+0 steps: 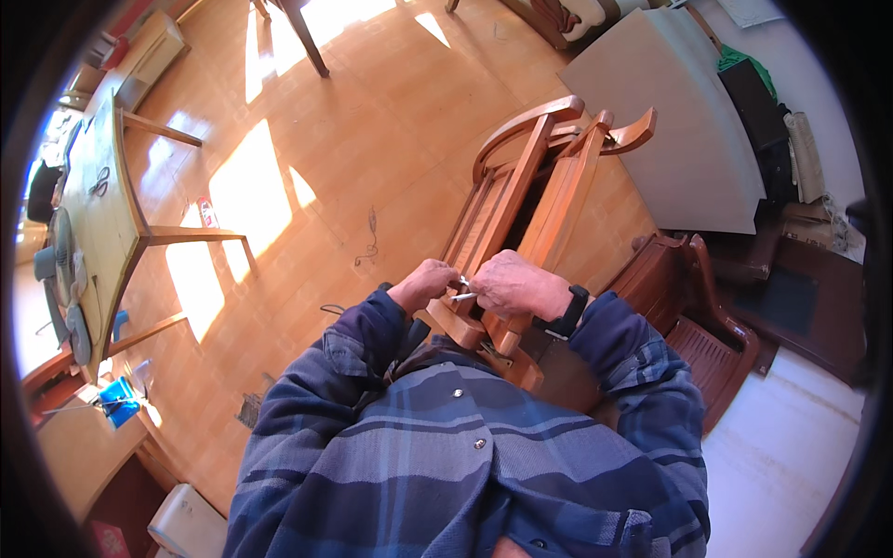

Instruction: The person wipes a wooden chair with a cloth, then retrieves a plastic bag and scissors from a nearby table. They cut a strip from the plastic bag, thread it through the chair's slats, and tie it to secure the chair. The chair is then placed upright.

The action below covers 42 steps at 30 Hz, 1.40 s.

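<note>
A folded wooden chair (530, 186) with slatted panels and curved rails lies lengthwise in front of me, its near end by my body. My left hand (423, 284) is closed at its near left side, fingertips pinched on a small metal piece (463, 283). My right hand (512, 290) is closed beside it, thumb and fingers at the same piece, over the right rail; a thin pale rod (462, 297) sticks out from under these fingers. Whether the piece and rod are one tool, I cannot tell.
A pale wooden table (112, 270) with a fan stands at left, a blue object (118, 402) below it. A dark wooden chair (698, 363) is at right, with a large leaning board (670, 130) behind it. Another piece of furniture's leg (312, 46) stands at the top.
</note>
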Tool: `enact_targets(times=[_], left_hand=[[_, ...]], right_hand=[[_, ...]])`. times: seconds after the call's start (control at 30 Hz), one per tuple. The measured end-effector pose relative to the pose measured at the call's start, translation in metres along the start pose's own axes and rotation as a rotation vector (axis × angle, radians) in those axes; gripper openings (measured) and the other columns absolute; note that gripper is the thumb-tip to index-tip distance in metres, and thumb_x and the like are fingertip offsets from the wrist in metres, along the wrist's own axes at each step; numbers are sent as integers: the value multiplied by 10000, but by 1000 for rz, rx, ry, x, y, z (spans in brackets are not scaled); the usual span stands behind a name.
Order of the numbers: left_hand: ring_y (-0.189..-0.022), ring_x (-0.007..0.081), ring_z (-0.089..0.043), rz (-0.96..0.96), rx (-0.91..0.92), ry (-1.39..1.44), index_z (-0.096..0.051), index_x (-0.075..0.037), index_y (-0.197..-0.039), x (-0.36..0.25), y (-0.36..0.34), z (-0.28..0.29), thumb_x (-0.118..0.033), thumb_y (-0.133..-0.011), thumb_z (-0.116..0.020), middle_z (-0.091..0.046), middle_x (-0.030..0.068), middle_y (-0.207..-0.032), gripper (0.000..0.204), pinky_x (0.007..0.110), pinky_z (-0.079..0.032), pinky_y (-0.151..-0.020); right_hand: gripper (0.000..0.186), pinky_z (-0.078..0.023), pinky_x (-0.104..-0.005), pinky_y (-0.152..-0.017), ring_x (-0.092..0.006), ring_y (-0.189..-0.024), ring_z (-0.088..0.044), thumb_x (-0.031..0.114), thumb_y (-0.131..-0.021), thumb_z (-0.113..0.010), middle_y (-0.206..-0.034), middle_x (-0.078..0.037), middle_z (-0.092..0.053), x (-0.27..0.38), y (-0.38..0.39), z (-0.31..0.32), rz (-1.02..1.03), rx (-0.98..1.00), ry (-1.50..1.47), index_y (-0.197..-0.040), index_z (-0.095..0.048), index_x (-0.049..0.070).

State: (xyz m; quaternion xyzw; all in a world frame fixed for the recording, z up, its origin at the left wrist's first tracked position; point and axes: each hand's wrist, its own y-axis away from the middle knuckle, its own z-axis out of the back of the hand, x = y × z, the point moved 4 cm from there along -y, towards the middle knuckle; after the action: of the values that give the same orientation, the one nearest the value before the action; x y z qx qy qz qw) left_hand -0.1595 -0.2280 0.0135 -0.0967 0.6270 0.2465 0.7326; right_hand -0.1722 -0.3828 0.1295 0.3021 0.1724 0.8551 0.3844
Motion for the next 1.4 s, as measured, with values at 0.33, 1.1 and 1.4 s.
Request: enact_targets(times=[0.33,1.1,1.4], left_hand=[[-711,180,-580,59,39,-81,-728,14,-953,57,-14,-37,-117,-875,-707,-643,60,-780,154,325,-463,-624],[-964,199,-580,89,-273,229,-711,-2,-920,-28,5,16,-208,-948,-760,-583,81,-1054,214,329,-487,-856],[-1030,227,-581,-80,-179,75,-751,-30,-987,-67,-24,30,-189,-923,-774,-559,73,-1025,173,349,-485,-915]], right_hand=[[189,-566,-457,-711,-358,-790,-716,232,-858,-628,-772,-175,-698,4,12,9,105,-94,-151,-788,-720,83],[292,-546,-540,-808,-485,-957,-682,209,-998,-566,-936,-303,-704,-51,-16,-36,-372,-5,-656,-966,-705,-46],[192,-567,-491,-811,-466,-953,-692,149,-922,-663,-945,-282,-708,-43,-15,-29,-261,-86,-626,-993,-717,-21]])
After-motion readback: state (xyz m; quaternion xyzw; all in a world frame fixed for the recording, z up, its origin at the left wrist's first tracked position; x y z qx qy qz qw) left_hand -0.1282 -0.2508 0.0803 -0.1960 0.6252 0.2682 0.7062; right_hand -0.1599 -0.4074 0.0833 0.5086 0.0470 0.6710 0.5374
